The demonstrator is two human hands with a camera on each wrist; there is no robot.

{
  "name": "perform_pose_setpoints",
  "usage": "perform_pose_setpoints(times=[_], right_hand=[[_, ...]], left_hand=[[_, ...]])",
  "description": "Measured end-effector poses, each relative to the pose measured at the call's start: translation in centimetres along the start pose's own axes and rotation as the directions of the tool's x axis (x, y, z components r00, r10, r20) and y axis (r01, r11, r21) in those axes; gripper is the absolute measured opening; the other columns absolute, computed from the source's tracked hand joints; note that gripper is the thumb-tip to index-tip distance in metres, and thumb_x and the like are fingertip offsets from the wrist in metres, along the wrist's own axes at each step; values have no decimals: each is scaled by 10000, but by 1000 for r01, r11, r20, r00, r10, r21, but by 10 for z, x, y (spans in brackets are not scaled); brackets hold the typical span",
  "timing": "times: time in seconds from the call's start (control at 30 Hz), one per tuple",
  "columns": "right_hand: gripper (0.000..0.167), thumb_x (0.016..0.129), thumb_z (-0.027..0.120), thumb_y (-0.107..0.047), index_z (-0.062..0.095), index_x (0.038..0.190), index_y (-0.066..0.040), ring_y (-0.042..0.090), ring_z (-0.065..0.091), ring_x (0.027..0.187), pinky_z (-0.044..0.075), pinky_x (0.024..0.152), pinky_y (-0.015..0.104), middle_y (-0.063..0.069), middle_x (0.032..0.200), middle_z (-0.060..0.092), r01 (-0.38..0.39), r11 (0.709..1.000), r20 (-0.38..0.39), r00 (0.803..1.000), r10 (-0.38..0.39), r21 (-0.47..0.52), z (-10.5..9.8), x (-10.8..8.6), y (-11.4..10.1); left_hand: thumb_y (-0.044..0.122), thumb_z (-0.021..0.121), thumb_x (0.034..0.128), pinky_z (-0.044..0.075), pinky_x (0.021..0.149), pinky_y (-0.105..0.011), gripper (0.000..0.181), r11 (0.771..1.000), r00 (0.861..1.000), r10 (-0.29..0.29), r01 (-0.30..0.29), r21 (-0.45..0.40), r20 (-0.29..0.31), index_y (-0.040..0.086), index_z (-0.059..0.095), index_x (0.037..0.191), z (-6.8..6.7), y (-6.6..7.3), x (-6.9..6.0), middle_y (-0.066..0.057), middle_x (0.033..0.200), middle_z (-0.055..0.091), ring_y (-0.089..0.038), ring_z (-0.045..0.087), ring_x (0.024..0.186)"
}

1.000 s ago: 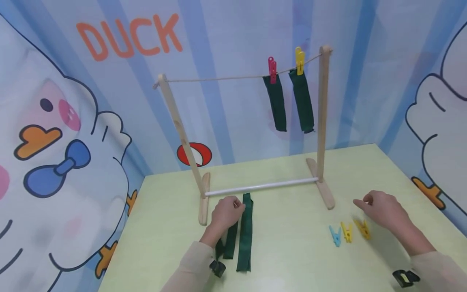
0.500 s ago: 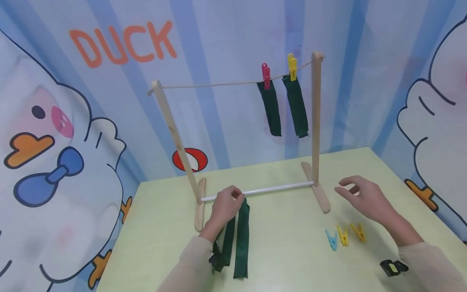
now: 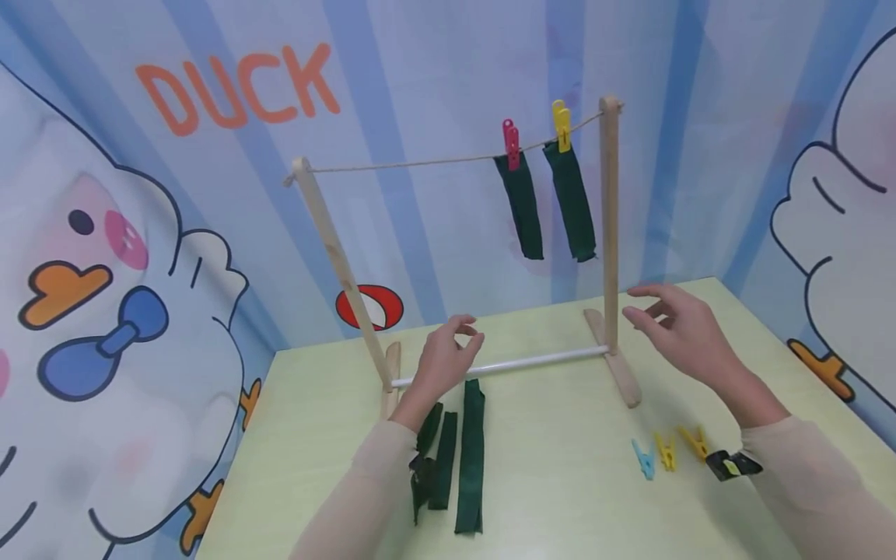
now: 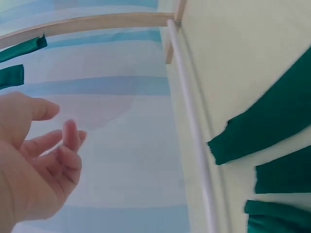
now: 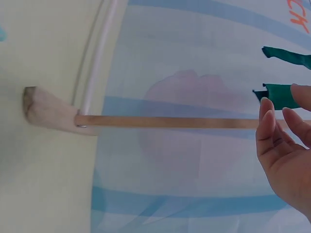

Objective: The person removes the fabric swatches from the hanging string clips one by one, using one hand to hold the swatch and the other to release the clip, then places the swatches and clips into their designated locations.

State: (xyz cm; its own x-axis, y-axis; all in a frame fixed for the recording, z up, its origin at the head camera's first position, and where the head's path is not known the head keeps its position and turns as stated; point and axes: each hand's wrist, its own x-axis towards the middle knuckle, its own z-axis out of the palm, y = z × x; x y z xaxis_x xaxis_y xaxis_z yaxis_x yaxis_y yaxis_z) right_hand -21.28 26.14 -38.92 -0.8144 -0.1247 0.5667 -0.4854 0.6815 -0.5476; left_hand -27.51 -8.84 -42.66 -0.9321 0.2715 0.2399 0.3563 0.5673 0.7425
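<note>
My left hand (image 3: 444,362) is raised in front of the rack's white crossbar (image 3: 532,362), its fingers loosely bent with nothing between them. Below it on the table lie several dark green fabric strips (image 3: 470,459), partly covered by the forearm in the head view. The left wrist view shows the thumb and fingers of the hand (image 4: 43,160) apart. My right hand (image 3: 689,334) hovers beside the right wooden post (image 3: 610,233), fingers loosely curved and holding nothing. Two more green strips (image 3: 519,206) hang from the cord (image 3: 399,165), pinned by a red clothespin (image 3: 512,145) and a yellow clothespin (image 3: 562,127).
One light blue clothespin (image 3: 644,460) and two yellow ones lie on the pale yellow table (image 3: 560,482) at right. The left wooden post (image 3: 339,264) holds the cord's other end. A blue striped curtain with duck drawings (image 3: 448,233) stands behind.
My left hand has lifted up from beside the strips on the table. My right hand has risen from near the loose clothespins, up and leftward to beside the right post.
</note>
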Motion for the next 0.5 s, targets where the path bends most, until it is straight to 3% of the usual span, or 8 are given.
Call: perform_pose_setpoints(times=[0.17,0.37,0.5], right_hand=[[347,958,676,-84,612,1294,-23,188,672,742,488,629,154,123,1033,681,69,997,-57,996,-67,36,2,20,-14],[355,932,683,-8,609,1278,15,6,610,748,478,626,130,147,1080,662,141,986,-107,986,-131,91,1,37,-22],[370,909,687,41,611,1271,25,-49,587,749,467,637,107,168,1120,651,194,976,-156,972,-178,94,-3,45,-27]], left_hand=[[304,595,1019,503,586,-335,490,990,999,36,-40,-135,-32,156,478,1472,-9,10,13,-17,1297,636,-153,627,679],[263,592,1024,528,662,-324,449,965,989,94,-120,-235,-117,134,506,1445,-11,16,18,-19,1318,623,-156,642,705],[263,581,1030,523,665,-306,426,948,980,114,-156,-277,-163,138,517,1432,-9,19,21,0,1324,612,-159,642,722]])
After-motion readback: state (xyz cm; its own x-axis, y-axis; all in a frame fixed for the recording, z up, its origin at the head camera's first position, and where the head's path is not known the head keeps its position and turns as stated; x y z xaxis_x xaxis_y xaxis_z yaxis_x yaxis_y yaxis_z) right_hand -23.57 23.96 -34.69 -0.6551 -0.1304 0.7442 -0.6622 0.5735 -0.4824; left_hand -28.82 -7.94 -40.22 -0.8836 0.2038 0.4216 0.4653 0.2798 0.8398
